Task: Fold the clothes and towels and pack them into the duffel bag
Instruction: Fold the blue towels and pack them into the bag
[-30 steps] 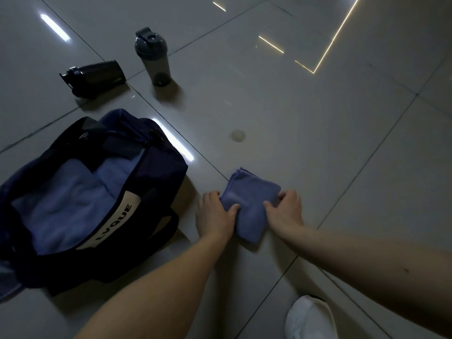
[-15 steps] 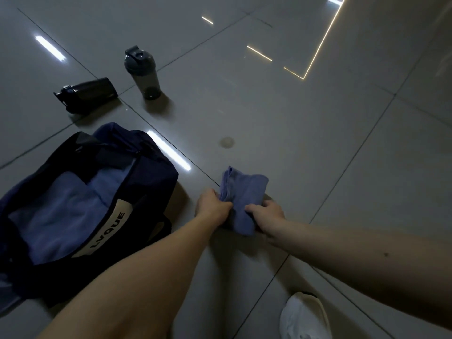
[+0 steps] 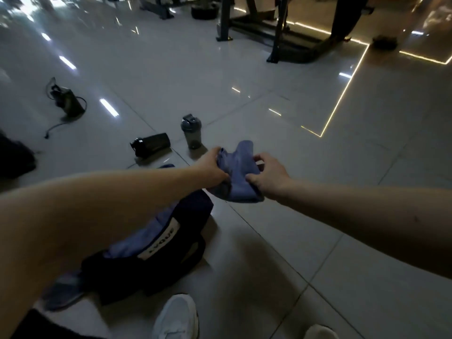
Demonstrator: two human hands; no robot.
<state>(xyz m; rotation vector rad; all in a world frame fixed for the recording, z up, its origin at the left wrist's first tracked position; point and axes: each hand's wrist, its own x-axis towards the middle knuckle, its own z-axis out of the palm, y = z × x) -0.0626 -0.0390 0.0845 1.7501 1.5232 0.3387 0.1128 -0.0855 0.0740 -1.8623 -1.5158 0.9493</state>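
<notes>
A small folded blue towel (image 3: 238, 174) hangs in the air between both hands, above the floor and just right of the bag's far end. My left hand (image 3: 212, 168) grips its left edge and my right hand (image 3: 267, 176) pinches its right side. The dark navy duffel bag (image 3: 188, 231) lies open on the tiled floor under my left forearm, with blue cloth (image 3: 149, 237) inside and a pale label on its side. Part of the bag is hidden by my arm.
A grey shaker bottle (image 3: 192, 132) stands beyond the towel, and a dark bottle (image 3: 151, 144) lies on its side next to it. A small dark pouch with a cord (image 3: 66, 104) sits far left. Gym machine frames (image 3: 281, 28) stand at the back. White shoes (image 3: 177, 316) are at the bottom edge.
Both hands lifted the folded towel off the floor and carried it up toward the bag. The camera tilted up, bringing the gym equipment into view.
</notes>
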